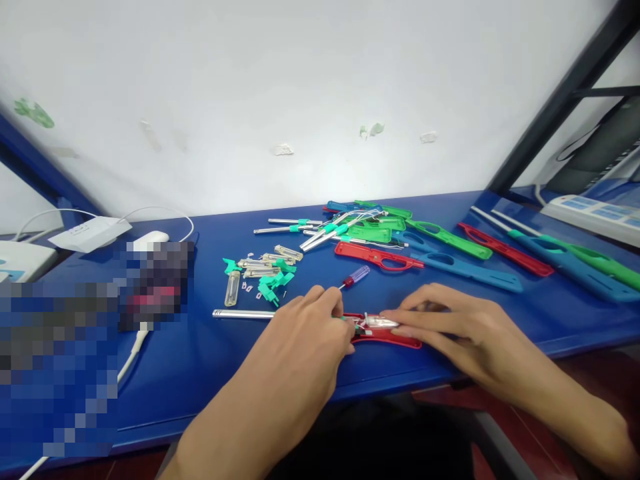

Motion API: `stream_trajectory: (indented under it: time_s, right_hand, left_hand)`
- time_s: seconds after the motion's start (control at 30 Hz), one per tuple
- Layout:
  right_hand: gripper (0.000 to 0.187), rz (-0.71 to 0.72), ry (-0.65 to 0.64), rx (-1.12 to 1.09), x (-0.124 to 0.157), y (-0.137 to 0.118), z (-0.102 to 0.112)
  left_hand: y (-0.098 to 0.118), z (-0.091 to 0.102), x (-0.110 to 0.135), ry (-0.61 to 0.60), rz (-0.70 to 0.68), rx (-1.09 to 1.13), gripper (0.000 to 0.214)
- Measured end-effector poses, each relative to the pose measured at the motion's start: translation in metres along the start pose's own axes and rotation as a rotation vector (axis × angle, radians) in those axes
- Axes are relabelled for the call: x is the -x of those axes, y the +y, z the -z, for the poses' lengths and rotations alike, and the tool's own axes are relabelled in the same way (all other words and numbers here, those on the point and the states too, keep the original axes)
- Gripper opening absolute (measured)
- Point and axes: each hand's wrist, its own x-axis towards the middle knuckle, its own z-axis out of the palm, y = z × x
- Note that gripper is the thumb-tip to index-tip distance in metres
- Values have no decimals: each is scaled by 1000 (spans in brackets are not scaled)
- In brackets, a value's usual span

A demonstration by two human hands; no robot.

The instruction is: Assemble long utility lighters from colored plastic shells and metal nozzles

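A red plastic lighter shell [387, 337] lies near the front edge of the blue table [200, 353], with a clear inner part and a green piece in it. My left hand [300, 347] pinches the shell's left end, where a metal tube [243, 313] runs out to the left. My right hand [450, 327] lies over the shell's right end, fingers pressed on it. A small screwdriver [356, 276] with a blue handle lies just behind my hands.
Red [377, 257], green [450, 239] and blue [467, 269] lighter shells lie behind and to the right. Small green and clear parts [260, 270] are at middle left. A white charger [90, 233] and cable sit at left, a power strip [595, 215] at far right.
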Motion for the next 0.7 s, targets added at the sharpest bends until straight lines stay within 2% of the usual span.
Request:
stream_trajectory:
  time_s: [0.13,0.37,0.5,0.7]
  right_hand:
    - [31,-14,-45,-11,-4,-3,3]
    - [32,-44,-16,1,0,-2,-1]
    - [34,-39,-2,6,2,-1,-5]
    - [32,-38,17,24,1,-3,-6]
  left_hand:
    - [0,-2,0,21,-3,-9,25]
    - [0,4,-4,20,-39,-43,21]
    - [-2,1,-2,46,-42,-43,32]
    - [-3,0,0,11,-43,-27,39]
